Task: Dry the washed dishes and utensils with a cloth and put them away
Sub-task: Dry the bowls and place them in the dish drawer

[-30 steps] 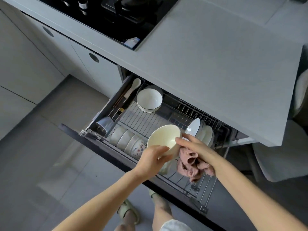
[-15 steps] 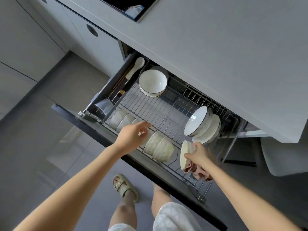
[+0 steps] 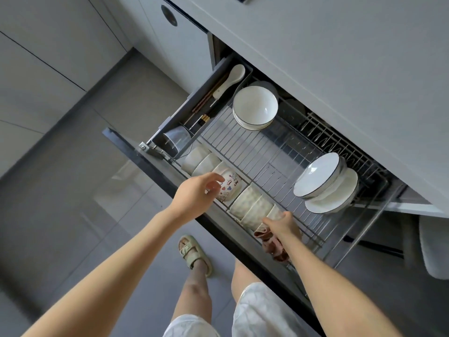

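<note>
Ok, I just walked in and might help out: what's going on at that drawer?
A person is putting bowls away in the pulled-out wire rack drawer. Their right hand, holding the pink cloth, is at the end cream bowl of the front row, which stands on edge. The left hand is by the patterned bowl, fingers relaxed. Stacked white bowls and plates sit farther back.

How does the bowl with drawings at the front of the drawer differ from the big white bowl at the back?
The bowl with drawings lies on its side in the front row; the white bowl sits mouth up on another bowl. Its outside carries coloured pictures; the white bowl is plain with a thin dark rim. Both sit in the wire rack.
</note>
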Demonstrator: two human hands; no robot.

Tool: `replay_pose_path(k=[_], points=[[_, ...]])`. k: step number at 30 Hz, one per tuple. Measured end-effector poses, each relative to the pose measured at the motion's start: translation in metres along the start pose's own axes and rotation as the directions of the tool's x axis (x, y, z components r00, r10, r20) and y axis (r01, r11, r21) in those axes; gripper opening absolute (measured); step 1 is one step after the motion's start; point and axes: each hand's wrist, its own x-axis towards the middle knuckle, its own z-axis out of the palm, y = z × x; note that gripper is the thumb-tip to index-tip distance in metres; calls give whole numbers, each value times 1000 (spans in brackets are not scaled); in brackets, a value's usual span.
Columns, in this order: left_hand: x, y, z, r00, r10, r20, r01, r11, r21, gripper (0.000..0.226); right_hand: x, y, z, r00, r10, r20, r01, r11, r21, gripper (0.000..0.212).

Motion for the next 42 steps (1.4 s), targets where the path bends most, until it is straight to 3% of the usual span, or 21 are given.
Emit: replay_pose_path(k=[5,8,11,15,18,22,25,28,32,36,42], points=[[0,0,-4,1000,-1,10,1,1000,-5,27,-1,0,-3,999,1,37,-2,1000,9,69],[0,3,-13,1000,-8,17,8,1000,-10,27,-11,-9,-18,998,-46,-31,44,997,-59,83],[-2,5,-28,1000,-21,2,21,998,-55,27,-34,-36,-38,974,-187,-125,183,982,-40,92],[-11,-6,-49,998,-66,-22,59,974,-220,25,-77,-103,-52,916,-373,-148,384,922,50,88],[-19,-18,-74,988,-150,28,145,868,-475,28,-114,-161,-44,838,-521,-162,539,837,94,85],[-37,-42,-128,971,-198,136,229,590,-774,47,-176,-243,-7,718,-686,-119,690,679,253,74],[-54,-81,-177,979,-187,81,159,452,-878,42,-223,-307,36,670,-740,-63,687,586,428,67],[-75,-137,-244,978,-204,-38,34,338,-941,42,-277,-373,80,556,-831,-5,707,469,530,59],[-113,-211,-345,916,-330,-228,-85,396,-914,50,-349,-443,135,345,-922,176,760,384,524,40],[-145,-283,-428,840,-395,-373,-172,457,-873,50,-401,-507,179,176,-908,381,796,359,487,52],[-164,-368,-518,711,-479,-514,-258,503,-825,49,-456,-600,240,79,-906,415,878,261,401,32]])
